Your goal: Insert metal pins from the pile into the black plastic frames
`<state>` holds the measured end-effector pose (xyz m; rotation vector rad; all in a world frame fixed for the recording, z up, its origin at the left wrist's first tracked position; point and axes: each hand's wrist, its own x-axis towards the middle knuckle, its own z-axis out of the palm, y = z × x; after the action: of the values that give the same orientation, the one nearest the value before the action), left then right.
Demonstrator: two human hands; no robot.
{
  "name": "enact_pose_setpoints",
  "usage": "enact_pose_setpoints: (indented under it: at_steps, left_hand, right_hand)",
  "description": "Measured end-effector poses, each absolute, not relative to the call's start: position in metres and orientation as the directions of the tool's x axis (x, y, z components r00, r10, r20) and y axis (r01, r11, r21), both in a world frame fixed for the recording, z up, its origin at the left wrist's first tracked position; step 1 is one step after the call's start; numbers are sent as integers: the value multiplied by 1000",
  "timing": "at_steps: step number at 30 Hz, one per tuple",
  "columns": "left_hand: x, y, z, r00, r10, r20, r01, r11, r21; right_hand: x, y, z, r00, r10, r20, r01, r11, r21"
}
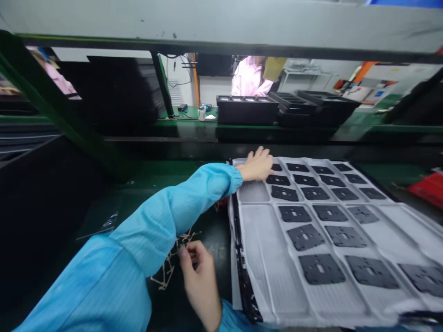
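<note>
My left hand (256, 166) lies flat on the far left corner of a white plastic tray (254, 191), its arm in a light blue sleeve reaching across. The tray has moulded compartments holding several flat black die-cut pieces (321, 269), each with a small central opening. My right hand (199, 281) is low beside the tray's near left edge, fingertips pinched together over a tangle of thin tan scrap strips (168, 272). Whether those fingers grip anything is hidden.
A dark green bench runs beneath the tray, with a large black panel (44, 221) at the left and a red item (429, 189) at the right. Beyond a green-framed opening, black trays (246, 108) stand stacked near a person in pink (251, 78).
</note>
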<state>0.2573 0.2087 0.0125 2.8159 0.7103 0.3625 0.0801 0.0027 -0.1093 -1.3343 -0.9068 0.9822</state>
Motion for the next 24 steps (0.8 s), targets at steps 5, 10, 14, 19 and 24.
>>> enact_pose_setpoints:
  at_steps: [5, 10, 14, 19, 24]
  left_hand:
    - [266, 241, 4, 793, 593, 136, 506, -768, 394]
    - [261, 245, 1, 749, 642, 162, 451, -673, 586]
    - [253, 238, 2, 670, 706, 229, 336, -564, 754]
    - [195, 232, 30, 518, 810, 274, 138, -395, 908]
    - [53, 194, 49, 341, 907, 247, 117, -301, 946]
  right_hand:
    - [81, 1, -117, 352, 935, -35, -38, -23, -999]
    - [83, -2, -116, 315, 948, -46, -52, -32, -998]
    - [82, -4, -116, 302, 953, -19, -26, -12, -1000]
    - [83, -5, -112, 305, 949, 73, 29, 68, -997]
    - [90, -15, -113, 318, 933, 167, 25, 168, -986]
